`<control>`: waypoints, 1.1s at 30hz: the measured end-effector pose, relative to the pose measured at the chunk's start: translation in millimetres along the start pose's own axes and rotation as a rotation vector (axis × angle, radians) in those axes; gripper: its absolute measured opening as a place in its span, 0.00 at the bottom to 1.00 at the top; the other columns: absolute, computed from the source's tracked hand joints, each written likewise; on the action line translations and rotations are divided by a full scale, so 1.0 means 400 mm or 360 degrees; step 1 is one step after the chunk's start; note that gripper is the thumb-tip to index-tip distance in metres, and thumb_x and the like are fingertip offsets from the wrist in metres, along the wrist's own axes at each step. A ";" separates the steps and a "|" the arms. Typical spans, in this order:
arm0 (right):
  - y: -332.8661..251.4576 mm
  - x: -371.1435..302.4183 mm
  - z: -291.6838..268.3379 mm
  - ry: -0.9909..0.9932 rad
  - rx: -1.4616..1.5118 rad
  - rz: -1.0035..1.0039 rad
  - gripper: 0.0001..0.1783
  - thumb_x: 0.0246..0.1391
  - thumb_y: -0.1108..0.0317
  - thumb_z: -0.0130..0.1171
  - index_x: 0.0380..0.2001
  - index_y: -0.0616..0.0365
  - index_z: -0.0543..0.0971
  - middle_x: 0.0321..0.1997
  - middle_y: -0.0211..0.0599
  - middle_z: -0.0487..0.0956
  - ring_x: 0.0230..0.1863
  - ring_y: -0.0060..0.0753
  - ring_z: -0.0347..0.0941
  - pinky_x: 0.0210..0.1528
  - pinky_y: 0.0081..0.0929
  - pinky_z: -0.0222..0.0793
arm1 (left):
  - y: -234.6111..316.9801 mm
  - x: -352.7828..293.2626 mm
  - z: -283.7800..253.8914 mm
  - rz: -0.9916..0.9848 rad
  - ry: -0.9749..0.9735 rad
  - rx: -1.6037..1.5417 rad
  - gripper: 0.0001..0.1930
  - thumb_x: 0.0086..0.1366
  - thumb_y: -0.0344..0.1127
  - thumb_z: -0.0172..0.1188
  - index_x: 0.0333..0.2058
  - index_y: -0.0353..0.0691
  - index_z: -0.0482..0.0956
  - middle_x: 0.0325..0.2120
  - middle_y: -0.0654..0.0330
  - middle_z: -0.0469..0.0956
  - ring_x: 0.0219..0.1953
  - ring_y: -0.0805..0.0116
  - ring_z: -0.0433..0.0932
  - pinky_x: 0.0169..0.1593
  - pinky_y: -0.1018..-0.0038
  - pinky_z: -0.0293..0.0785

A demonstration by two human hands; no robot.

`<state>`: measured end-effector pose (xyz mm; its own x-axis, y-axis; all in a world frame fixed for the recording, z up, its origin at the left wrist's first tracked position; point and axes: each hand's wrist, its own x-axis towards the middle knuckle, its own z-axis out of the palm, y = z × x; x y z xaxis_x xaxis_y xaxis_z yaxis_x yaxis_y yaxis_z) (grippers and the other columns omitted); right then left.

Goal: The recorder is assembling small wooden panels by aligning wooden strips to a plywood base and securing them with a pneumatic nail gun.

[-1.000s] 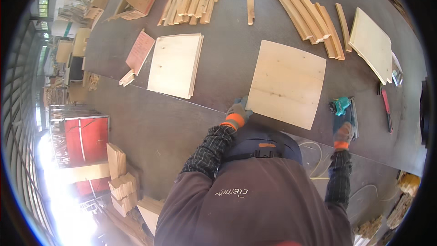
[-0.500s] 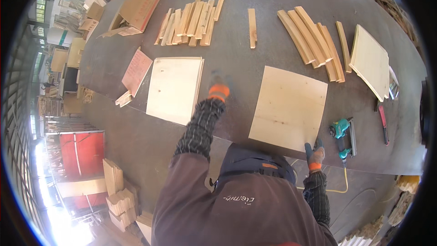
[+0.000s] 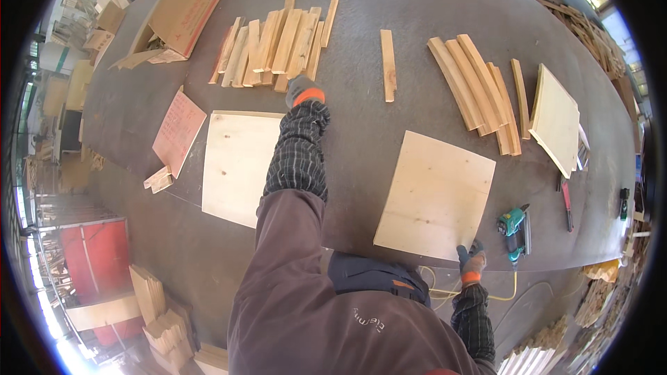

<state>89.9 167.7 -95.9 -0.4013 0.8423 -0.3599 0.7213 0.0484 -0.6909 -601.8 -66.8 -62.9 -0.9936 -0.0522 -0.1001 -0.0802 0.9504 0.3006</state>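
Note:
My left hand (image 3: 303,90), in a grey glove with an orange cuff, reaches forward to the near ends of a pile of wooden strips (image 3: 285,42). Its fingertips meet the strip ends, and I cannot make out whether they have closed on one. A square plywood panel (image 3: 438,194) lies in front of me, right of centre. At that panel's near right corner, my right hand (image 3: 472,262) grips the edge. Another pale square panel (image 3: 240,167) lies to the left, partly covered by my left arm.
One loose strip (image 3: 388,66) lies beyond the panels. Curved wooden pieces (image 3: 472,83) and stacked panels (image 3: 554,121) sit at right, near a teal nail gun (image 3: 513,229) and red-handled tool (image 3: 567,205). A cardboard box (image 3: 184,17) and pinkish marked board (image 3: 179,132) are at left.
My left hand has moved forward and slightly left, from beside the left panel to the strip pile. My right hand stays at the panel corner. The whole view has shifted a little.

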 end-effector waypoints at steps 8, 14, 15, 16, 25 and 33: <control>-0.116 0.003 0.050 -0.0165 -0.0017 -0.0219 0.31 0.56 0.70 0.71 0.62 0.66 0.75 0.50 0.46 0.86 0.47 0.35 0.82 0.49 0.32 0.79 | -0.056 -0.165 -0.027 -0.0254 -0.0840 -0.1455 0.13 0.70 0.43 0.66 0.34 0.39 0.87 0.26 0.56 0.85 0.23 0.62 0.82 0.27 0.62 0.78; -0.418 -0.014 0.021 -0.0253 0.0079 -0.0295 0.29 0.62 0.66 0.69 0.64 0.63 0.76 0.51 0.46 0.85 0.51 0.31 0.81 0.53 0.30 0.78 | -0.067 -0.572 -0.090 -0.0136 -0.1409 -0.2167 0.15 0.74 0.46 0.65 0.41 0.37 0.82 0.23 0.60 0.80 0.19 0.68 0.78 0.23 0.71 0.75; -0.473 -0.032 0.021 -0.0472 0.0301 -0.0298 0.29 0.64 0.66 0.68 0.65 0.62 0.75 0.52 0.45 0.85 0.52 0.31 0.81 0.54 0.29 0.78 | -0.063 -0.646 -0.097 -0.0105 -0.1613 -0.2272 0.15 0.75 0.45 0.63 0.43 0.37 0.82 0.25 0.60 0.80 0.21 0.69 0.77 0.26 0.70 0.75; -0.525 -0.044 0.031 -0.0491 0.0433 -0.0341 0.28 0.65 0.66 0.66 0.66 0.63 0.75 0.53 0.44 0.85 0.54 0.30 0.81 0.55 0.29 0.78 | -0.050 -0.707 -0.102 -0.0154 -0.1712 -0.2340 0.15 0.76 0.44 0.62 0.46 0.36 0.81 0.26 0.60 0.79 0.24 0.69 0.76 0.29 0.69 0.75; -0.605 -0.068 -0.038 -0.1284 0.1167 -0.0203 0.35 0.67 0.56 0.61 0.69 0.69 0.69 0.53 0.42 0.83 0.55 0.32 0.78 0.59 0.31 0.73 | 0.024 -1.123 -0.070 -0.0333 -0.2978 -0.2689 0.19 0.76 0.46 0.63 0.52 0.34 0.80 0.33 0.60 0.81 0.31 0.71 0.78 0.35 0.72 0.77; -0.321 -0.007 -0.097 -0.0609 0.1014 0.0081 0.36 0.60 0.66 0.70 0.66 0.70 0.68 0.48 0.42 0.82 0.37 0.23 0.78 0.37 0.26 0.78 | -0.151 -1.110 0.022 0.0765 -0.0508 -0.0567 0.27 0.61 0.40 0.73 0.56 0.35 0.81 0.53 0.44 0.81 0.50 0.45 0.82 0.53 0.57 0.79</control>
<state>20.2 180.0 18.0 -0.6287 0.5835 -0.5141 0.3239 -0.4045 -0.8552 -155.3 -98.5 -44.9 -0.8576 0.4959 -0.1360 0.2889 0.6834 0.6705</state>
